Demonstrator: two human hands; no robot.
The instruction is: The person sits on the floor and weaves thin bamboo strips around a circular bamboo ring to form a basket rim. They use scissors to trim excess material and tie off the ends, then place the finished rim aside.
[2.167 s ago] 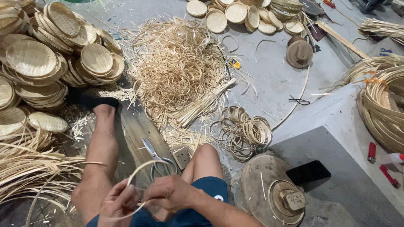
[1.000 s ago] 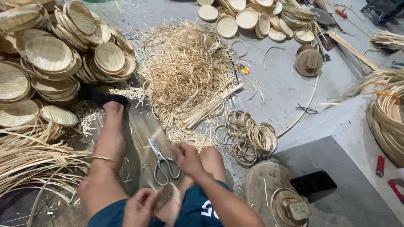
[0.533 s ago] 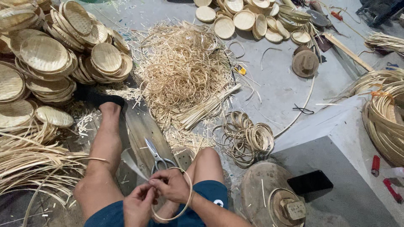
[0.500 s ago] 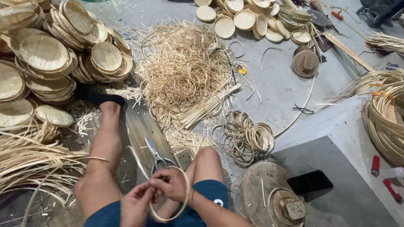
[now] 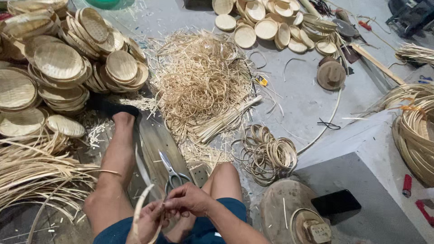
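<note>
While both hands pinch it low between the knees, the pale thin bamboo strip (image 5: 141,208) is being bent into a hoop | left hand (image 5: 151,221) closed on strip | right hand (image 5: 190,200) fingers pinched at overlap | next: likely steady overlap, scissors (image 5: 172,173) lie near.

- A pale tan bamboo strip (image 5: 143,204) is pinched by the left hand (image 5: 151,221) and right hand (image 5: 189,202).
- Silver-grey scissors (image 5: 171,171) are seen just beyond the hands.
- Straw-yellow rings (image 5: 269,152) are seen to the right.
- Woven, golden-brown baskets (image 5: 58,61) are stacked far left.
</note>
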